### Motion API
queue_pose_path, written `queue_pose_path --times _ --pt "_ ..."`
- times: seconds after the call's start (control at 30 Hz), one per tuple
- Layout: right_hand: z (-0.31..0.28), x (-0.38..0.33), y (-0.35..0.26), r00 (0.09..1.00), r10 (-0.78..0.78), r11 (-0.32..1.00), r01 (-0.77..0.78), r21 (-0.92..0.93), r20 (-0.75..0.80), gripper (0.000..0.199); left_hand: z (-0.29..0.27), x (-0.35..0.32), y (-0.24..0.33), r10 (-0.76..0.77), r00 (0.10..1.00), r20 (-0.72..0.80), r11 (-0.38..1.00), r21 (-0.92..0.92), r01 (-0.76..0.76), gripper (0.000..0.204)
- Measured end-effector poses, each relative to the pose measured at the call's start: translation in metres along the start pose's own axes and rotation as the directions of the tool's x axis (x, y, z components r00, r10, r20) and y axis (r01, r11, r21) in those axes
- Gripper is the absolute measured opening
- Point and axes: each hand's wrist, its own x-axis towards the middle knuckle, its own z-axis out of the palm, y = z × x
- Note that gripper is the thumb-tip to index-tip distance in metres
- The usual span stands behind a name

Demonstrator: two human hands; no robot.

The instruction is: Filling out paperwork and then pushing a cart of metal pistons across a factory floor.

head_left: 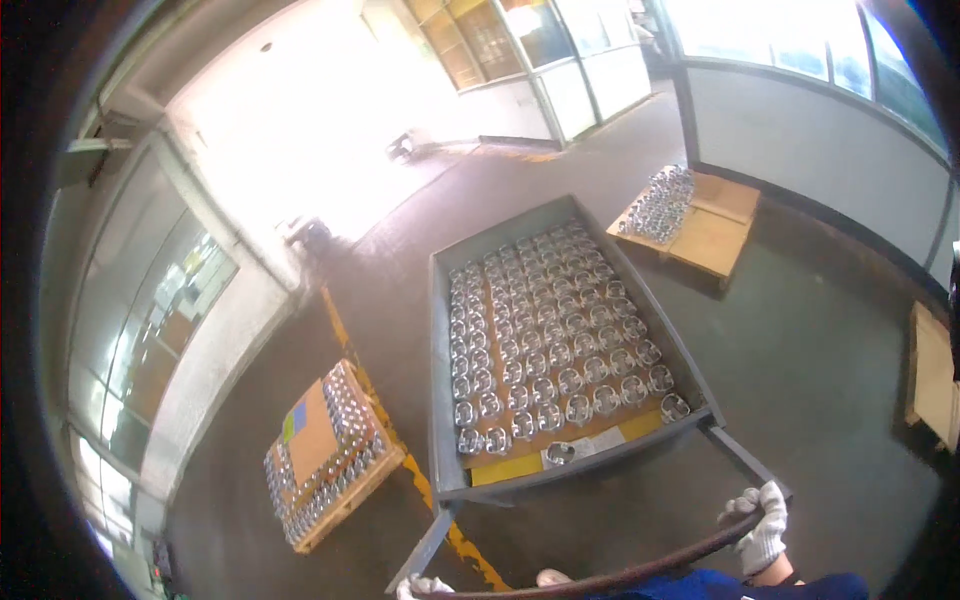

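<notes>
Both my hands wear whitish knit gloves and grip the dark handle bar [655,571] of a grey metal cart [690,385]. My right hand [762,528] is wrapped round the bar's right end, by the side arm. At the lower edge my left hand [425,587] closes on its left end, partly cut off by the picture's edge. Rows of shiny metal pistons [570,381] stand on a brown board in the cart's tray. One loose piston [560,453] sits on white paper near the tray's close end, beside a yellow strip.
Left of the cart, a wooden pallet [352,503] carries more metal parts and cardboard. A yellow floor line [418,480] passes between them. Another pallet [727,203] with parts lies at the far right, and a wooden piece [934,380] at the right edge. A bright doorway opens ahead left.
</notes>
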Motion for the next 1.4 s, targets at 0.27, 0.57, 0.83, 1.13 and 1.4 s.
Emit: queue_pose_path --times 0.27,0.57,0.83,1.13,1.4 --pt "-0.022 -0.006 0.042 0.941 -0.332 0.943 0.328 -0.060 -0.063 0.035 -0.008 0.045 0.012 -0.159 0.986 -0.044 0.987 -0.019 0.159 0.031" --pt "-0.033 -0.003 0.092 0.908 -0.390 0.919 0.374 -0.123 -0.151 0.034 -0.016 0.105 0.022 -0.195 0.979 -0.058 0.981 -0.030 0.194 0.031" --pt "-0.045 -0.033 0.117 0.841 -0.536 0.833 0.513 -0.206 -0.073 0.034 -0.029 0.135 0.016 -0.182 0.983 0.024 0.983 -0.014 0.183 0.022" --pt "-0.020 -0.021 0.164 0.940 -0.322 0.937 0.333 -0.105 0.114 0.028 -0.043 0.162 0.034 -0.208 0.978 0.009 0.977 -0.035 0.208 0.030" --pt "-0.047 -0.057 0.185 0.936 -0.351 0.930 0.352 -0.110 0.024 0.030 -0.042 0.201 0.054 -0.201 0.963 0.178 0.974 -0.067 0.215 0.031"
